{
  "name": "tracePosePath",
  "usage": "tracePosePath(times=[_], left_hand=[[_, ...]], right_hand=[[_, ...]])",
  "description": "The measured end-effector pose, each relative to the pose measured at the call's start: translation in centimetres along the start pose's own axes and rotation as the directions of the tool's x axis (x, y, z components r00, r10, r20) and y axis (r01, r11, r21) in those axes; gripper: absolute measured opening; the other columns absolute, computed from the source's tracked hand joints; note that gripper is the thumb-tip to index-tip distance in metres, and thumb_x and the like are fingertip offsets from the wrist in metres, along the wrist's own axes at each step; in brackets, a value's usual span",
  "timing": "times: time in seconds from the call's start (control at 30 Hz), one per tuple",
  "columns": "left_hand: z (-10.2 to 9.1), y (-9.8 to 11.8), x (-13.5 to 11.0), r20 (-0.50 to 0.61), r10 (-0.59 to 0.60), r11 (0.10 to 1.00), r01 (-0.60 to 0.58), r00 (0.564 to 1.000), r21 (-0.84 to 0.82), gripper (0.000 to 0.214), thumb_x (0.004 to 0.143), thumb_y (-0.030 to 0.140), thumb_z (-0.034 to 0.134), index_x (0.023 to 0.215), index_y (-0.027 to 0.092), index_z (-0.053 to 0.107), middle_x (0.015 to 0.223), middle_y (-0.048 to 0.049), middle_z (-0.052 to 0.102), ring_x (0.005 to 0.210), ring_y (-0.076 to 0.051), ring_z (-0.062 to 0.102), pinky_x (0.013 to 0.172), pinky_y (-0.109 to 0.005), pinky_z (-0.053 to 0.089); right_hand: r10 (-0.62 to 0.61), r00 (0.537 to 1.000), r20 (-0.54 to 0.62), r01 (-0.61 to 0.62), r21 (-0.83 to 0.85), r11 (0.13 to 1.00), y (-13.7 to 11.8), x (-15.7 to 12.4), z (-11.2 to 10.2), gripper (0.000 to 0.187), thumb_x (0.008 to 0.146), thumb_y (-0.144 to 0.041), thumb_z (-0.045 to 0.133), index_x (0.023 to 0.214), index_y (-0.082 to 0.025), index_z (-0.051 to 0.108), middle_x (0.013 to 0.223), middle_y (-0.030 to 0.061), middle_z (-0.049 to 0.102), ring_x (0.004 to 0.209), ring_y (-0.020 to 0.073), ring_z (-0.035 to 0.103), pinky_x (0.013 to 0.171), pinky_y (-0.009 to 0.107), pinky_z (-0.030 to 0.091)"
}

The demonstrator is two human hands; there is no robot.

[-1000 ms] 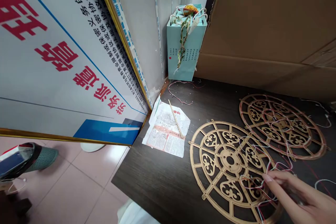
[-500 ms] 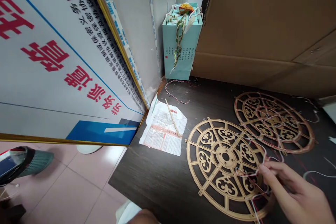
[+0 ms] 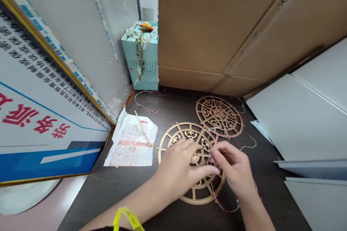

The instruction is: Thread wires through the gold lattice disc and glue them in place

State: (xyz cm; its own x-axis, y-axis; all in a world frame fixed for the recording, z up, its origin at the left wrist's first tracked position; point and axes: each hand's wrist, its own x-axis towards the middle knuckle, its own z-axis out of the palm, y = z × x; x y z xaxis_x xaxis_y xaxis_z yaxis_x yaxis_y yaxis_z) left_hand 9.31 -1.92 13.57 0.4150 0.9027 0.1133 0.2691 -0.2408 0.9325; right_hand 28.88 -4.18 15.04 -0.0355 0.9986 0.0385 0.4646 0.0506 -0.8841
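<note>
A round openwork wooden disc (image 3: 200, 200) lies on the dark tabletop, its centre partly covered by my hands. My left hand (image 3: 179, 164) is over the disc, palm down, thumb and fingers apart, holding nothing that I can see. Beside it, my right hand (image 3: 230, 162) pinches a thin pinkish-white string (image 3: 216, 139) between thumb and fingertips over the disc's right side. More red and white string trails beneath the right hand. Farther back and to the right lies a second, similar disc (image 3: 219, 113) with string across it.
Left of the discs, a stick (image 3: 143, 129) rests on a printed paper sheet (image 3: 135, 155). A pale green box bag (image 3: 143, 57) stands at the back. A cardboard panel (image 3: 200, 25) rises behind, white boards (image 3: 306, 115) are at right, and a framed sign (image 3: 40, 115) is at left.
My left hand has come in over the near disc. My right hand still holds string, now beside the left. The view has turned to the right.
</note>
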Motion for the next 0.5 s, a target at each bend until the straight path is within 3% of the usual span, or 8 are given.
tracePosePath(times=[0.07, 0.13, 0.27, 0.37, 0.43, 0.5], left_hand=[[0.2, -0.4, 0.8, 0.131, 0.003, 0.998, -0.011, 0.991, 0.063, 0.033, 0.098, 0.05, 0.057, 0.094, 0.02, 0.07, 0.094, -0.0025, 0.07, 0.089, -0.015, 0.062, 0.078, -0.03, 0.042], [0.0, -0.5, 1.0, 0.166, 0.016, 0.998, -0.025, 0.986, 0.051, 0.034, 0.103, 0.038, 0.046, 0.085, 0.018, 0.067, 0.089, -0.001, 0.068, 0.082, -0.012, 0.059, 0.074, -0.028, 0.039], [-2.9, -0.7, 1.0, -0.01, -0.047, 0.997, 0.047, 0.999, -0.054, 0.038, 0.102, 0.044, 0.048, 0.079, 0.018, 0.065, 0.078, 0.0026, 0.066, 0.075, -0.008, 0.057, 0.072, -0.024, 0.039], [-6.1, -1.4, 1.0, -0.186, -0.122, 0.991, 0.111, 0.975, -0.069, 0.041, 0.1, 0.05, 0.05, 0.081, 0.02, 0.07, 0.074, 0.003, 0.066, 0.071, -0.008, 0.059, 0.071, -0.023, 0.043], [-7.9, -2.2, 1.0, -0.324, -0.132, 0.991, 0.13, 0.937, -0.028, 0.041, 0.099, 0.05, 0.051, 0.08, 0.02, 0.072, 0.071, 0.0024, 0.065, 0.069, -0.008, 0.059, 0.069, -0.022, 0.043], [-9.1, -3.0, 1.0, -0.422, -0.14, 0.988, 0.154, 0.896, 0.0, 0.042, 0.099, 0.051, 0.05, 0.081, 0.02, 0.072, 0.07, 0.0014, 0.065, 0.068, -0.009, 0.059, 0.067, -0.022, 0.044]], right_hand=[[-0.034, 0.999, 0.011, 0.034, 0.029, 0.999, -0.2, 0.5, 0.7, 0.027, 0.096, -0.042, 0.063, 0.089, -0.016, 0.066, 0.081, 0.0049, 0.065, 0.071, 0.0125, 0.063, 0.066, 0.021, 0.054], [-0.075, 0.997, -0.029, 0.075, -0.003, 0.997, 0.0, 0.7, 1.0, 0.024, 0.099, -0.039, 0.06, 0.096, -0.017, 0.068, 0.088, 0.0051, 0.067, 0.079, 0.0131, 0.065, 0.074, 0.023, 0.055], [-0.156, 0.983, -0.1, 0.128, -0.241, 0.962, 0.7, 0.2, 0.1, 0.022, 0.103, -0.034, 0.052, 0.113, -0.024, 0.069, 0.101, 0.0029, 0.07, 0.095, 0.0129, 0.066, 0.088, 0.024, 0.051], [-0.054, 0.993, 0.106, 0.086, -0.327, 0.941, 1.5, -0.9, -0.7, 0.022, 0.102, -0.036, 0.054, 0.119, -0.027, 0.066, 0.119, 0.0021, 0.066, 0.111, 0.0142, 0.063, 0.097, 0.027, 0.049], [0.071, 0.966, 0.25, 0.028, -0.374, 0.927, 2.3, -1.8, -0.6, 0.027, 0.098, -0.039, 0.061, 0.124, -0.03, 0.063, 0.129, 0.0017, 0.062, 0.122, 0.0164, 0.058, 0.106, 0.03, 0.047], [0.165, 0.946, 0.278, -0.025, -0.445, 0.895, 3.1, -2.5, -0.1, 0.034, 0.094, -0.04, 0.066, 0.126, -0.03, 0.061, 0.133, 0.0024, 0.059, 0.127, 0.0193, 0.055, 0.11, 0.034, 0.045]])
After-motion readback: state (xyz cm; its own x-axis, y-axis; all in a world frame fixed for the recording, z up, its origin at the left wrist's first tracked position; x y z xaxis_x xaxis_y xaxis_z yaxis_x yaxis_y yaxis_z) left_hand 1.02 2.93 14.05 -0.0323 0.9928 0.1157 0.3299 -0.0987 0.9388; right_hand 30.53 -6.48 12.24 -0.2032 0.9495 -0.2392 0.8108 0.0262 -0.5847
